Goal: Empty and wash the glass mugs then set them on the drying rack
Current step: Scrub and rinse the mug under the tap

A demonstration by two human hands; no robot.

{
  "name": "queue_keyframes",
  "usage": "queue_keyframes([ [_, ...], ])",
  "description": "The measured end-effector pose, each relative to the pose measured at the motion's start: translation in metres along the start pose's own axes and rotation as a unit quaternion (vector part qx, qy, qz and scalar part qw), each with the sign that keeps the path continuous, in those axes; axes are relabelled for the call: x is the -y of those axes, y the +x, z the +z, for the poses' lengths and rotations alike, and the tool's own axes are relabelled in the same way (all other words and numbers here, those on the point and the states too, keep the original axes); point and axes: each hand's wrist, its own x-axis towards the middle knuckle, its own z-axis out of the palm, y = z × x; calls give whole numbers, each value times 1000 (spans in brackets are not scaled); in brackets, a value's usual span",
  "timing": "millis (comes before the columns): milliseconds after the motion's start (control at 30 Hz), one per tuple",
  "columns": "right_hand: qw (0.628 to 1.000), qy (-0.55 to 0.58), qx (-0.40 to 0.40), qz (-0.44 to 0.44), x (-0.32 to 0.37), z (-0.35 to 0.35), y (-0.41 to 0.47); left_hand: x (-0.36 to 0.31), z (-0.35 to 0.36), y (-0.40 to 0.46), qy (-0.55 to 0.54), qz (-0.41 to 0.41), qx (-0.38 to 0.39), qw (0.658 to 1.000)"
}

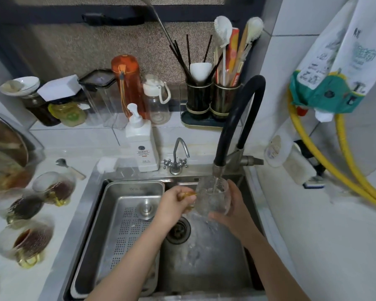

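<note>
One mug (pixel 213 197) upright under the running tap (pixel 218 170) to rinse: left hand (pixel 175 202) pinches its amber handle, right hand (pixel 232 211) cups the side (steadying it); dirty mugs (pixel 30 240) wait on the tabletop (pixel 20 279).

soap bottle (pixel 144 146) label: round dark emblem above lines of small print, too small to read
hanging bags (pixel 343 51) print: large grey and green characters, blurred, unreadable
tub (pixel 275 152) lid: faint printing, unreadable
red packet (pixel 233 48) in holder: markings, not legible
</note>
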Motion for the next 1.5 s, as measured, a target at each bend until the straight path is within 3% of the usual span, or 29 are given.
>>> queue_keyframes([
  [100,999,23,-4,-38,7,-7,-3,-4,12,3,-2,-6,-7,1000],
  [267,998,27,17,-57,13,1,-17,10,1,-13,84,57,-28,994],
  [333,998,27,43,-43,10,0,-6,9,-8,-15,74,63,-42,994],
  [400,1000,24,-14,9,9,-11,12,4,-7,-13,62,65,-38,995],
  [467,994,-62,-83,40,0,-35,39,0,4,-11,45,62,-21,997],
  [600,966,-233,-87,73,-23,-75,93,6,23,-4,12,44,-20,999],
  [800,934,-318,-93,131,-31,-92,129,12,27,-1,26,47,-30,998],
  [1100,975,-169,-138,32,-28,-77,106,14,26,-7,38,32,-56,997],
  [1233,999,-32,12,42,-27,-51,53,17,17,-13,40,31,-49,997],
  [1300,995,-12,101,-4,-26,-29,23,18,8,-18,12,27,-35,999],
  [1367,994,-5,102,-35,-33,-8,11,19,0,-22,-17,20,-10,1000],
  [1500,997,58,50,-6,-23,6,-9,20,-6,-29,-67,-28,19,997],
])
